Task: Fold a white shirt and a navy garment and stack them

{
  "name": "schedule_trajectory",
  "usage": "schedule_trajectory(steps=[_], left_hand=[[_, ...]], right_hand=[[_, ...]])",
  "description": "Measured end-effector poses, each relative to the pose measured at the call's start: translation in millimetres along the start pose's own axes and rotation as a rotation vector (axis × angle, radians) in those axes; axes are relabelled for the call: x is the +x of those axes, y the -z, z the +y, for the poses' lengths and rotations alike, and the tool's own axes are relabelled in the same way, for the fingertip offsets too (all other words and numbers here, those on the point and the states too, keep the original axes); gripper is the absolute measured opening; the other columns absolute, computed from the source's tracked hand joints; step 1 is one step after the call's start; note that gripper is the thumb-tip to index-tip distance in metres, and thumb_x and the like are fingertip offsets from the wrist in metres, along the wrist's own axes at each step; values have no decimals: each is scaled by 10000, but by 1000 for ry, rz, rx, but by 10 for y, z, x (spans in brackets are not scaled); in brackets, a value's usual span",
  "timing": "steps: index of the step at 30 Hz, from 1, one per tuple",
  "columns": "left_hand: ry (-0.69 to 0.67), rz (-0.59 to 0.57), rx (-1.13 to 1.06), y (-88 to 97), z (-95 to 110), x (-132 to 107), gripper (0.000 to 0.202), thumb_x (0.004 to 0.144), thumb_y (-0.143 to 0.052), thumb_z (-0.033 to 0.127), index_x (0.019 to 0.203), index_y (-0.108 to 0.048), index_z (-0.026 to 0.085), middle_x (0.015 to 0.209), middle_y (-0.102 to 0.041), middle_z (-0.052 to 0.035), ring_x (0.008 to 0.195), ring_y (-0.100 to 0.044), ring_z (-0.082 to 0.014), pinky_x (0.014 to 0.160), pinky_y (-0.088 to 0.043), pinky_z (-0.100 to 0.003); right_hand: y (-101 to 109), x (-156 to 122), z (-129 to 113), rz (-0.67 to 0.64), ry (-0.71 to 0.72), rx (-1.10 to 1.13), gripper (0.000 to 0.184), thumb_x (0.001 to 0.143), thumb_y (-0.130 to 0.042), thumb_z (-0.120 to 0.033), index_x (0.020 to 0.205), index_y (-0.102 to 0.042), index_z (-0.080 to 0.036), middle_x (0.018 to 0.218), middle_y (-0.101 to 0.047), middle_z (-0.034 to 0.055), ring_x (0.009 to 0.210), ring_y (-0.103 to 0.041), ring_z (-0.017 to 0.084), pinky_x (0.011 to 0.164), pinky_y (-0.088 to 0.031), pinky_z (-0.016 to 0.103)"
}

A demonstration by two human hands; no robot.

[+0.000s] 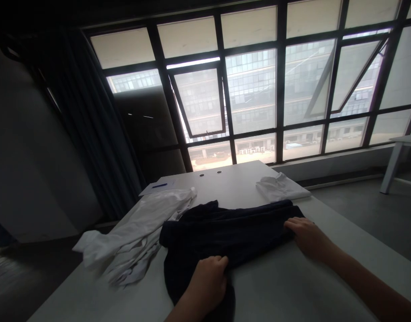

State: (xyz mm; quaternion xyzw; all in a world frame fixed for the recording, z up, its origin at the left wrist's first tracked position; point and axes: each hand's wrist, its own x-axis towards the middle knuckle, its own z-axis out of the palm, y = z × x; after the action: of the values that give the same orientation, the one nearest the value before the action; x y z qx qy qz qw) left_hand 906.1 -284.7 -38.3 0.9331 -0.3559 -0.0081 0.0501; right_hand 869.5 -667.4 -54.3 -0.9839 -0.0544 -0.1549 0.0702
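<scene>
White clothes (138,221) lie beside the dark garment (239,230).

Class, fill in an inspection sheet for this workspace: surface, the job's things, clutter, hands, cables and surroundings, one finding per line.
Surface: white table with two round fittings near its far end.
Job's things: dark navy garment, spread with folds; exact type unclear.
Clutter: rumpled white garments at left; folded white garment at far right; blue pen on paper.
Hands: left hand grips the navy garment's near side; right hand grips its right end.
Cables: nothing seen.
Surroundings: dark-framed windows, some panes tilted open; dark blue curtain at left; another table at right.
</scene>
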Motion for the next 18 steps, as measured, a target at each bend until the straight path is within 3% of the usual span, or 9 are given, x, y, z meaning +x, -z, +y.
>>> schedule_trajectory(steps=[6, 10, 14, 16, 18], left_hand=[[30, -7, -28, 132, 10, -61, 325, 731, -467, 88, 940, -641, 266, 945, -723, -39, 882, -681, -248, 735, -480, -335], [8, -39, -73, 231, 8, -121, 313, 765, -498, 168, 1000, -668, 285, 988, -721, -38, 911, -670, -256, 797, -493, -364], [-63, -129, -147, 288, -4, -197, 434, 835, -582, 352, 1263, -645, 308, 1241, -667, -57, 1117, -614, -287, 968, -467, -409], [-82, -164, -179, 301, -48, -221, 597, 808, -653, 439, 1386, -573, 316, 1386, -590, -59, 1239, -548, -306, 1050, -428, -421], [-64, -188, -196, 309, -135, -224, 708, 764, -711, 433, 1441, -522, 342, 1465, -528, -41, 1309, -500, -306, 1097, -399, -417]], right_hand=[[148, -27, 477, -25, -120, 7, 318, 734, -430, -92, 842, -694, -233, 907, -720, 58, 883, -656, 233, 809, -447, 337], [214, -60, 682, -108, -138, 161, 368, 675, -438, -122, 851, -739, -239, 925, -750, 49, 900, -676, 236, 845, -471, 341], [196, -173, 889, -252, -222, 369, 426, 628, -477, -161, 910, -785, -245, 970, -771, 37, 968, -683, 269, 867, -498, 345], [147, -232, 1016, -337, -252, 479, 416, 623, -488, -177, 911, -784, -230, 957, -774, 39, 947, -690, 273, 837, -515, 337], [82, -261, 1140, -338, -235, 547, 391, 644, -476, -187, 901, -768, -215, 938, -772, 41, 919, -695, 258, 825, -519, 328]])
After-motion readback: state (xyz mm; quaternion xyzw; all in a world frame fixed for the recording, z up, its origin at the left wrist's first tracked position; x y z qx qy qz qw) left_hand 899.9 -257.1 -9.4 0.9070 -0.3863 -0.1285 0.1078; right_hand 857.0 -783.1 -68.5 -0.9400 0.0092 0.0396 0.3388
